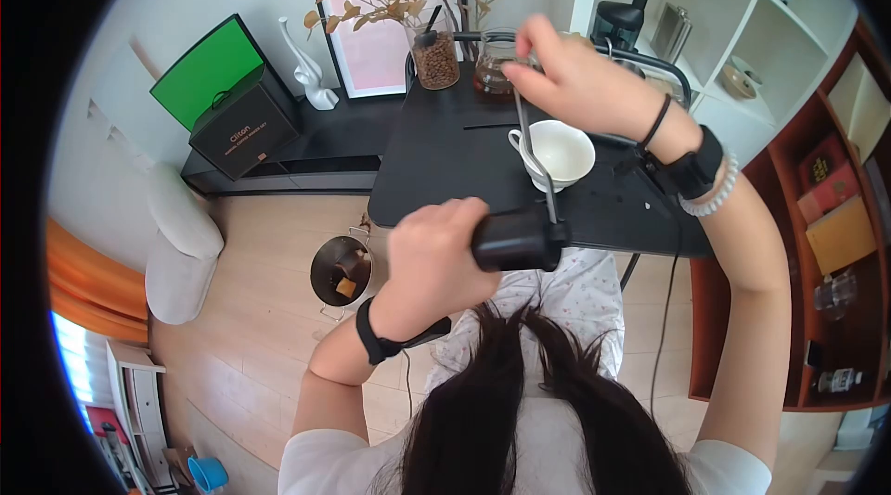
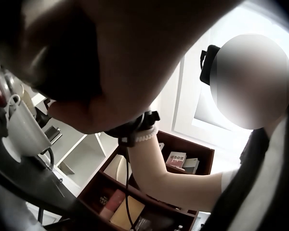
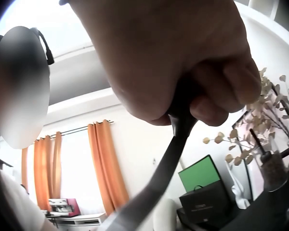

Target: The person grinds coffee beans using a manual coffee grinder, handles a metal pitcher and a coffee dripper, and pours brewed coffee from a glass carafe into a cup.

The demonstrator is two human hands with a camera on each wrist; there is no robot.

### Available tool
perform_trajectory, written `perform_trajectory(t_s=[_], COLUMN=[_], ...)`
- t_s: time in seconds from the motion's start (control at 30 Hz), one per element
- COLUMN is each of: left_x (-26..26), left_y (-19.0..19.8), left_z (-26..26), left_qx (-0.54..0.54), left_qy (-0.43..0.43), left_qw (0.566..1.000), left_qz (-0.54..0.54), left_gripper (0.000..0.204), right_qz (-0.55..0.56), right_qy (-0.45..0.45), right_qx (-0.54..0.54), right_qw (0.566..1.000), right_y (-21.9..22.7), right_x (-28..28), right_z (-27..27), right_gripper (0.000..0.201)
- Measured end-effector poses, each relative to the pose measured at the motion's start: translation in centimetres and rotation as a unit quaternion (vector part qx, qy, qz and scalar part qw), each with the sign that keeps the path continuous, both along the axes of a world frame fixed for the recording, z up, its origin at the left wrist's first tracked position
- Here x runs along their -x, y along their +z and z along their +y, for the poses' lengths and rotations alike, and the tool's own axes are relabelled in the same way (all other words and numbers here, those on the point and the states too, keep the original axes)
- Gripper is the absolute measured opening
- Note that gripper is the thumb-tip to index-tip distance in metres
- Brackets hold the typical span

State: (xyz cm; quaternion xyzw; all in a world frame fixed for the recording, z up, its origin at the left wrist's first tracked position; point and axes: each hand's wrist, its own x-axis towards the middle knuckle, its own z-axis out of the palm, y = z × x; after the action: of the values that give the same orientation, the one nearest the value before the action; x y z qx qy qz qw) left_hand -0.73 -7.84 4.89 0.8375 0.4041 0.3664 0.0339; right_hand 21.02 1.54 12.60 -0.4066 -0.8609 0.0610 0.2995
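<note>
- The head view is bright and evenly lit by soft daylight; a strong fisheye bends the room and leaves black corners.
- The black desk (image 1: 445, 161) beyond the left hand (image 1: 432, 263) shows a dull sheen and only faint shadows.
- In the left wrist view the left hand (image 2: 111, 62) fills the near field, dark, underexposed and out of focus; a pale wall beyond it is blown out.
- In the right wrist view the right hand (image 3: 183, 62) is close, soft and shaded, and the bright ceiling behind it glares.
- A blurred oval patch sits in each wrist view.
</note>
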Motion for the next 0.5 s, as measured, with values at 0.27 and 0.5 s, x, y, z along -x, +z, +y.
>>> perform_trajectory(t_s=[0.27,0.5], left_x=[3.1,-1.3], left_y=[0.9,-2.1], left_z=[3.8,1.3], left_qx=[-0.071,0.015], left_qy=[0.211,-0.025], left_qw=[0.974,0.999], left_qz=[-0.035,0.038], left_gripper=[0.034,0.042], right_qz=[0.011,0.016], right_qy=[0.141,0.03], right_qx=[0.136,-0.18], right_qw=[0.981,0.983], right_y=[-4.0,2.3], right_x=[4.2,4.1], right_z=[-12.0,-3.2], right_gripper=[0.027,0.034])
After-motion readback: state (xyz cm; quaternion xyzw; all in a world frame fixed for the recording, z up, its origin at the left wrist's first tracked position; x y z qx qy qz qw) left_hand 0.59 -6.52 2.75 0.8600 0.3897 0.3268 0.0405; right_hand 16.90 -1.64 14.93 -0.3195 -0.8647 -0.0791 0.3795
